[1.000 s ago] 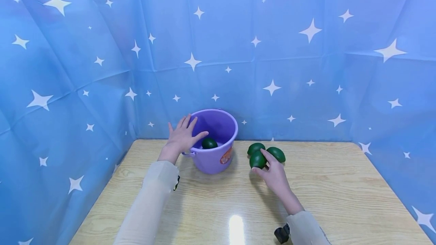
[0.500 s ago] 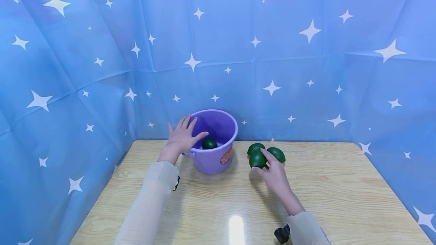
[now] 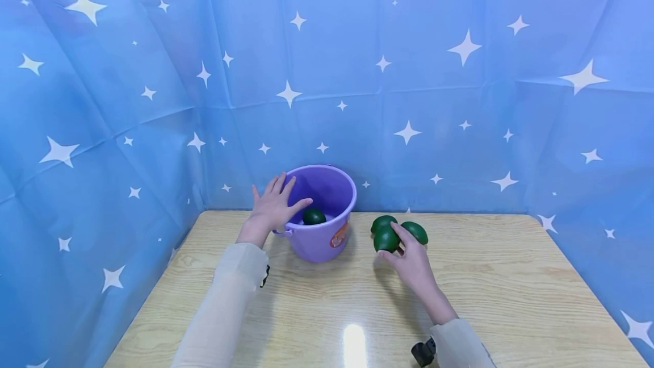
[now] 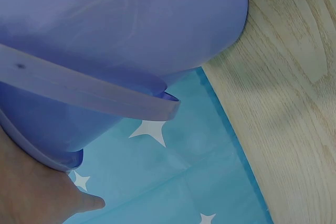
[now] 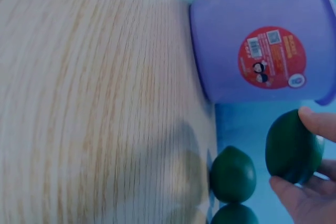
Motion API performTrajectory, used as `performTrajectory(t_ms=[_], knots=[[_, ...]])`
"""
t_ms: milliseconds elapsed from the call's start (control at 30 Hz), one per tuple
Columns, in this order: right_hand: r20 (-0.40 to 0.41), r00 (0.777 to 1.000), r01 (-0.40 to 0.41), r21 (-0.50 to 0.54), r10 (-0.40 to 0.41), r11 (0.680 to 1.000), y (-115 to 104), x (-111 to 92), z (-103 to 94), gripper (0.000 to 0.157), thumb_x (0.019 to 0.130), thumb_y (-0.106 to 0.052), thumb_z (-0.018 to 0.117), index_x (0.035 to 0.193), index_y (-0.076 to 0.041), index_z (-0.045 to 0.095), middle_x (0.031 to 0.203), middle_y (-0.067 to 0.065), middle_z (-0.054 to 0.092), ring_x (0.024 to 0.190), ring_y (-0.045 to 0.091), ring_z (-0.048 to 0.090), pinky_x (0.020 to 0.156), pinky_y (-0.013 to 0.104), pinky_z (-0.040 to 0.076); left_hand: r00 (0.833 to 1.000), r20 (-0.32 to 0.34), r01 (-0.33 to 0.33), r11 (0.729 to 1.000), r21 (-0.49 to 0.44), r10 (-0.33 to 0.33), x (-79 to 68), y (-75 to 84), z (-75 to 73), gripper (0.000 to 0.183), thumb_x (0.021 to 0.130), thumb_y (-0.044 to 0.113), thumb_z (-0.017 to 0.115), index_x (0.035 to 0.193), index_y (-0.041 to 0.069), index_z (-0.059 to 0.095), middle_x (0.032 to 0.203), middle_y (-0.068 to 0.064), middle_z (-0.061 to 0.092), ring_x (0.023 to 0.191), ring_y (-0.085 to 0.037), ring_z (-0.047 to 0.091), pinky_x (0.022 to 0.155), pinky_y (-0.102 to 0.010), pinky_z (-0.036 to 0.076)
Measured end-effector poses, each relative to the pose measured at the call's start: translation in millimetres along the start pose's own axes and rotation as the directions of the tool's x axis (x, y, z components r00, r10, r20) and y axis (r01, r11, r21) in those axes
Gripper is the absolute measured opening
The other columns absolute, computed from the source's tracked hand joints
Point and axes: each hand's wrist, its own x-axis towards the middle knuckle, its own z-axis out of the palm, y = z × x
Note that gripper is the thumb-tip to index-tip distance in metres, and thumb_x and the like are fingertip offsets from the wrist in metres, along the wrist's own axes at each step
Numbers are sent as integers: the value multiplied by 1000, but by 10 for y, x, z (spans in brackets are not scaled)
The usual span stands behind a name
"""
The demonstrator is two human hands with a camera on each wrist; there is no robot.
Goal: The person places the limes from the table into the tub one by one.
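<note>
A smooth, dark green, egg-shaped fruit (image 3: 386,239) is gripped between the thumb and fingers of the right hand (image 3: 413,266), apparently just above the wood-grain tabletop (image 3: 511,288). Its long axis seems roughly level, though this is foreshortened from the head.

The tall, round, purple plastic bucket (image 3: 313,244) is set to its left, near but apart, with the rim seemingly higher than the fruit. The bucket is thus placed between the hands — its left rim is touched by the left hand (image 3: 271,207), fingers spread and nothing grasped.

A second green fruit (image 3: 382,221) is seen just beyond the held one, a third green fruit (image 3: 416,232) to the right — and a fourth green fruit (image 3: 314,216) inside the bucket.
</note>
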Motion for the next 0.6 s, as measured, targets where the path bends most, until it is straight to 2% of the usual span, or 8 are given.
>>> performTrajectory(t_ms=[600], knots=[[-2, 1000, 6, 16, -6, 1000, -45, -9, -21, 77, 89, -12, 75, 155, -6, 35, 158, 23, 35, 140, 42, 43, 104, 48, 50, 1000, -8, -6, 1000, 2, 6, -4, 6, -9, 91, 92, 79, 32, 162, 22, 15, 170, -10, 8, 157, -35, 6, 117, -73, -8]])
